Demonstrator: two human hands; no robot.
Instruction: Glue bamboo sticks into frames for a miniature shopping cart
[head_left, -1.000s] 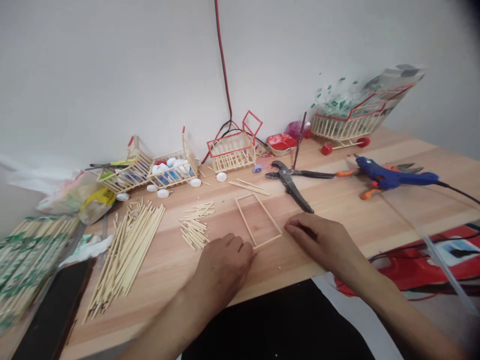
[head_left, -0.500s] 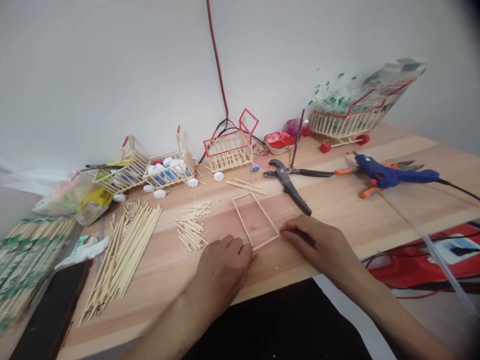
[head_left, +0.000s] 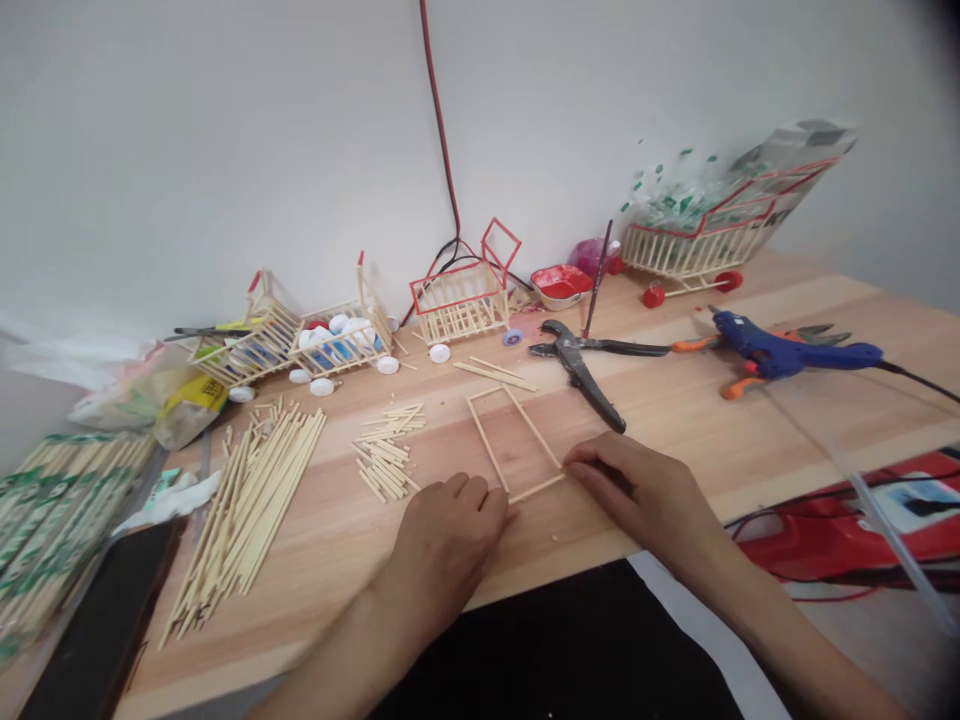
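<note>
Keeping the stick frame [head_left: 534, 427] flat on the table [head_left: 622, 520], with the near end set between both hands. Made up of 4 pale sticks in a long 4-sided outline, slanting leftward toward the far end. Resting the left hand [head_left: 454, 530] just beside the frame's near left corner, back upward, fingers curled in together. Bringing the right hand [head_left: 645, 490] to the frame's near right corner, thumb and forefinger drawn together and touching the wood. Cannot tell whether clamped on the frame with either, fingertips being so small and partly hidden.

Compared with 1.0 s ago, moved the right fingertips in from just beside that corner to meet it. Held the left hand and the frame much as before. Viewed from an almost unchanged angle, with the same layout all around.

Showing short sticks [head_left: 388, 455] near the frame on the left, with a bundle of long sticks [head_left: 255, 500] farther left. Also showing 2 loose sticks [head_left: 495, 376] just beyond the frame, and 3 small stick carts [head_left: 465, 318] farther back. Showing pliers [head_left: 574, 362] to the frame's right, and a blue glue gun [head_left: 765, 350] well apart, farther right.
</note>
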